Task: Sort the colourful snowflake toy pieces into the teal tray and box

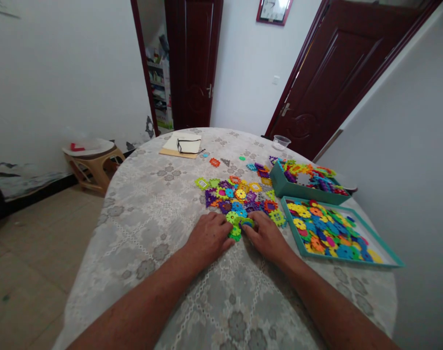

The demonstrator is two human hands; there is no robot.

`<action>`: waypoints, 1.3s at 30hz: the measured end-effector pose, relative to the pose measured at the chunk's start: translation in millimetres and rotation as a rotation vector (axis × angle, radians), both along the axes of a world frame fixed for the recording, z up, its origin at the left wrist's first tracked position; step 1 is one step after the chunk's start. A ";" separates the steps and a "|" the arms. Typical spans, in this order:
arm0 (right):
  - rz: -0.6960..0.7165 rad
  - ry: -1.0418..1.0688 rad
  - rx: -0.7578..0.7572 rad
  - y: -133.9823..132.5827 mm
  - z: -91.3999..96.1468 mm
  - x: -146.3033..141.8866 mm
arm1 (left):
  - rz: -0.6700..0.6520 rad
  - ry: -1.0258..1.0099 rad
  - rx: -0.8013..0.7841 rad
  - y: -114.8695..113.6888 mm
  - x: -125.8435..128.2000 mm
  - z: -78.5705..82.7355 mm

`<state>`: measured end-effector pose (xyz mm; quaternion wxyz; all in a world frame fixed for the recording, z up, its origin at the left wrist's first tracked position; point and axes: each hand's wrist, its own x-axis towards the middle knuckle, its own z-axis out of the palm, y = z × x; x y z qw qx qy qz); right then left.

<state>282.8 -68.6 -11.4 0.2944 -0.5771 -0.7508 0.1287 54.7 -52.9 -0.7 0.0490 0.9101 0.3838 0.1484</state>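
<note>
My left hand rests low over the table, its fingers curled onto the left edge of a few joined bright green gear-shaped plastic pieces. Opposite it, my right hand pinches a yellow-green disc piece with some blue showing by the thumb. The fingertips partly cover where these pieces meet. Just beyond both hands spreads a loose pile of plastic linking pieces, gears and toothed squares in purple, orange, blue and yellow. A lime toothed square lies beside my right fingers.
To the right, a teal box heaped with pieces stands behind a shallow teal tray of gear discs. Black glasses lie on a notebook at the far left. A clear plastic bowl sits at the back edge.
</note>
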 end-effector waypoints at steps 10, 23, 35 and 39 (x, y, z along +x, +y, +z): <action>0.070 0.096 -0.111 -6.6 8.1 -3.6 | 0.030 0.025 -0.008 8.0 2.7 -5.0; 0.121 -0.150 0.052 -4.2 -2.5 -6.5 | -0.063 0.049 -0.021 7.9 -7.5 6.3; 0.131 -0.152 0.032 -7.7 1.1 -8.8 | -0.120 0.085 0.111 12.8 -3.9 -6.9; 0.133 -0.142 0.032 -7.8 0.3 -7.9 | -0.116 0.084 0.139 14.3 -2.9 -9.2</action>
